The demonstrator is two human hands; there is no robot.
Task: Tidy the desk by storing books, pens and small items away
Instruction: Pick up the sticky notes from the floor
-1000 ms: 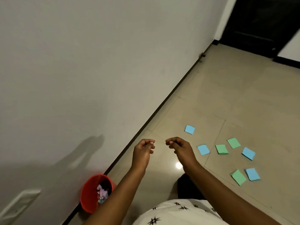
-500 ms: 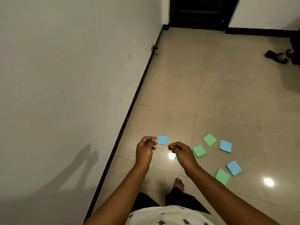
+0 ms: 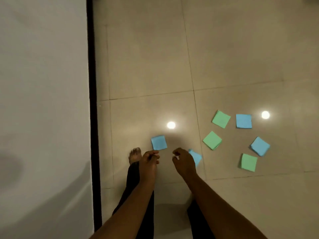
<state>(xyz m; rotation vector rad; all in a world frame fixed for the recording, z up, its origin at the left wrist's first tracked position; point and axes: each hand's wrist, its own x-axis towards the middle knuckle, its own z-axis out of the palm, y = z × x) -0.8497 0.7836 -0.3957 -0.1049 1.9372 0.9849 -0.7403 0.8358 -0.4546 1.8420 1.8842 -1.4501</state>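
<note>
Blue note (image 3: 197, 156) half hidden by curled right hand (image 3: 183, 163), left hand (image 3: 149, 160) curled, both empty

1. The light is dim and warm. The tiled floor (image 3: 146, 57) reads dull beige and the wall (image 3: 43, 83) flat grey.
2. Two small round glare spots burn white on the glossy tiles, one near centre (image 3: 171, 125) and one toward 3 o'clock (image 3: 265, 115).
3. A broad, soft-edged shadow (image 3: 34, 178) lies across the wall toward 8 o'clock.
4. The paper squares (image 3: 221, 119) are the brightest colours, and their edges look slightly soft.
5. The left hand (image 3: 148, 163) and right hand (image 3: 183, 163) are underlit and faintly smeared, their curled fingers merging into dark masses.
6. The dark skirting line (image 3: 91, 83) leans outward toward 7 o'clock, a wide-angle effect.
</note>
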